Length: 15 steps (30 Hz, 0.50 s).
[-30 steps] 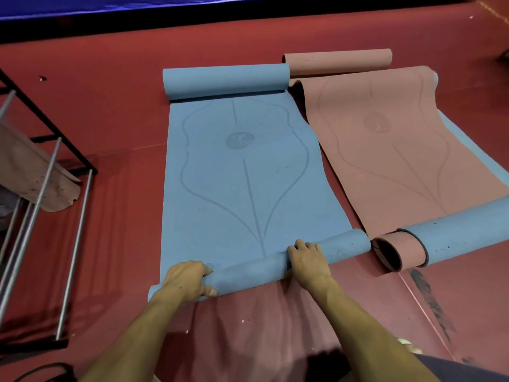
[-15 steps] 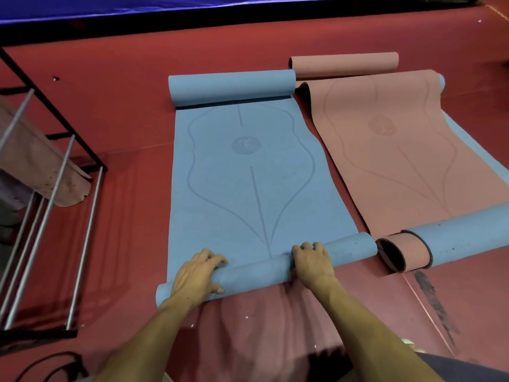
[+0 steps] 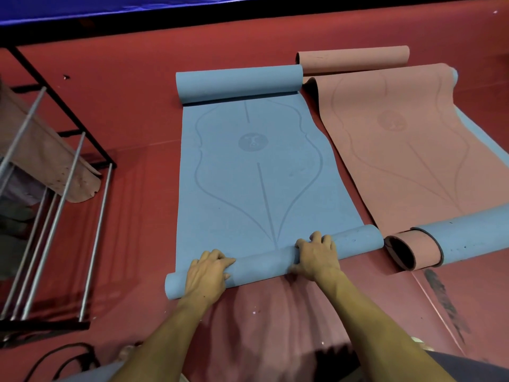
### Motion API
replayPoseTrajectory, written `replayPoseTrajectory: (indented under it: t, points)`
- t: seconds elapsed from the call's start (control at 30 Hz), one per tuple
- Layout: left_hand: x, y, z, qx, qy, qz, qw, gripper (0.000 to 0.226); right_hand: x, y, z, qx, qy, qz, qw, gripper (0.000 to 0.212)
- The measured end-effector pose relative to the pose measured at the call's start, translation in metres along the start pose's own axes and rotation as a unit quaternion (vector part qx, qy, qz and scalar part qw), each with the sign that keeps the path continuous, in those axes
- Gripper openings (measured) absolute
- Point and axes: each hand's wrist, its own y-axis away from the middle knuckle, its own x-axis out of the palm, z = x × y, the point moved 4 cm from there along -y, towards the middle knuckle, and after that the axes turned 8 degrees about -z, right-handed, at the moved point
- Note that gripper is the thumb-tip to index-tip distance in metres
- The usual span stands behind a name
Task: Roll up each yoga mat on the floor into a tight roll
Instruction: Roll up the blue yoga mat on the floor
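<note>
While both of my hands sit on the near roll, the blue mat (image 3: 256, 166) lies flat on the red floor (image 3: 132, 111) ahead of me, with its far end curled into a second roll (image 3: 239, 82). The near roll (image 3: 264, 261) runs slightly askew, its right end farther from me than its left. My left hand (image 3: 206, 274) rests on top of it close to the left end, fingers curled forward over the roll and gripping it. My right hand (image 3: 316, 256) grips it right of the middle, fingers bent over the top with the knuckles raised and the thumb tucked at the near side. Both forearms reach in from the bottom edge.

Just right of the blue mat lies a pink mat (image 3: 399, 139), flat in the middle and spread over a further blue sheet whose edge shows along its right side. Its far end sits beside a pink roll (image 3: 352, 57); I cannot tell whether they are joined. At its near end, pink and blue layers are wound together into a fat tube (image 3: 454, 244) with an open dark mouth facing left, just beside the right end of my roll.

Well apart on the left stands a black metal rack (image 3: 55, 188) with silver bars, holding a worn brownish mat (image 3: 46, 164). A dark cable (image 3: 68, 359) lies on the floor at lower left.
</note>
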Motion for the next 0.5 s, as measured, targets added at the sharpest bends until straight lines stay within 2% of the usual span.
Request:
replayPoseTrajectory:
  t: [0.1,0.27,0.5]
  points:
    - [-0.002,-0.001,-0.002,-0.002,0.001,-0.018,1.000,0.050,0.006,0.003,0.004,-0.007,0.000,-0.047,0.999,0.051]
    - [0.004,0.001,-0.004,-0.014,0.002,-0.056,0.998,0.040,0.014,0.001,0.001,-0.036,-0.012,-0.054,0.998,0.059]
    - [0.008,0.013,-0.014,-0.007,-0.012,-0.083,0.996,0.048,0.020,-0.004,0.003,-0.029,0.023,-0.121,0.992,0.033]
